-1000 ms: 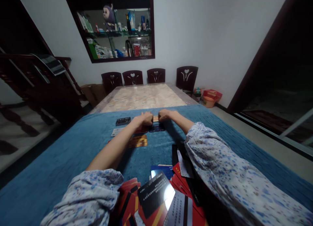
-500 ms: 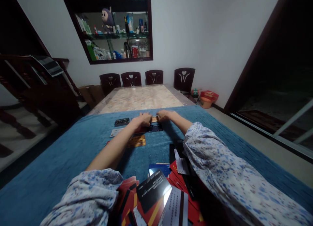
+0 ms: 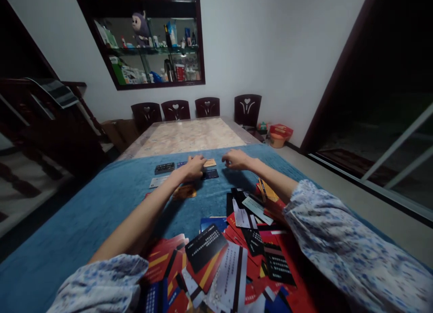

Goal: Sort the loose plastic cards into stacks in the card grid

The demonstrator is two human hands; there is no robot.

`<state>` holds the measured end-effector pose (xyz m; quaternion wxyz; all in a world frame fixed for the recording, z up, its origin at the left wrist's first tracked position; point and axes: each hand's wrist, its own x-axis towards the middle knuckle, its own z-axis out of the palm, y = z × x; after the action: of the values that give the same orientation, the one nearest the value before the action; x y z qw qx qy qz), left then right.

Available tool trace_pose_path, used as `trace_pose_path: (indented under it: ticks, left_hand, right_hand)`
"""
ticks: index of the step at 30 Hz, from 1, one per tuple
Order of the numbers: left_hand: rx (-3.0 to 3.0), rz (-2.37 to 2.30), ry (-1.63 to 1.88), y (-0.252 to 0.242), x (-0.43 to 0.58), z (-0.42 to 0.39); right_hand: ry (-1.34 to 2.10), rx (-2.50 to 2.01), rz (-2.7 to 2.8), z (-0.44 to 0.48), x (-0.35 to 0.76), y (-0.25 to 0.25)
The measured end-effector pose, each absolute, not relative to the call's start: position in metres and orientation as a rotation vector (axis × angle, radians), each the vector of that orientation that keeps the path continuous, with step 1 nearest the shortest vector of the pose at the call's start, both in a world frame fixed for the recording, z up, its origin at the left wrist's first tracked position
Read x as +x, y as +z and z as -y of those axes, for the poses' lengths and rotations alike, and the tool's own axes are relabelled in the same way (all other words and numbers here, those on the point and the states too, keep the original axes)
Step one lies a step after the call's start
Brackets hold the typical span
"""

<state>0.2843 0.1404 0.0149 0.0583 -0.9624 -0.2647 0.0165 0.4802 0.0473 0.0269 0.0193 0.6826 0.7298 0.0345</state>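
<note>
My left hand (image 3: 195, 167) rests low over rows of bank-style cards on the blue cloth, with its fingers bent and partly out of sight. Just right of its fingertips lies a yellow card (image 3: 210, 163), with a dark blue card (image 3: 210, 174) below it. My right hand (image 3: 235, 159) hovers to the right of these, fingers loosely curled and apart, nothing visible in them. Left of my left hand are a black card stack (image 3: 164, 168) and a white card (image 3: 158, 182). An orange card (image 3: 185, 192) lies nearer me, partly behind my left forearm.
A loose heap of mixed cards spreads close in front of me, with a black-and-red card (image 3: 207, 250) and a silver card (image 3: 230, 272) on top. The blue cloth (image 3: 111, 204) covers the near part of the long table (image 3: 196, 135). Chairs (image 3: 248, 109) stand beyond.
My right hand has drawn away to the right from the yellow card, leaving it on the cloth. The left hand stays near the cards. The view has shifted slightly, showing more of the heap.
</note>
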Motion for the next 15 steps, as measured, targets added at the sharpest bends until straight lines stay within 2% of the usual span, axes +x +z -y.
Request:
trace_pose_path:
  ticks: [6,15]
  left_hand:
    - [-2.975,0.723,-0.033,0.008,0.279,-0.112]
    - [-3.058,0.587,-0.077,0.003,0.277,-0.068]
  right_hand:
    - [0.258,2.114,-2.251,0.0,0.478,0.028]
    - [0.301,2.182,-2.238,0.055,0.478,0.021]
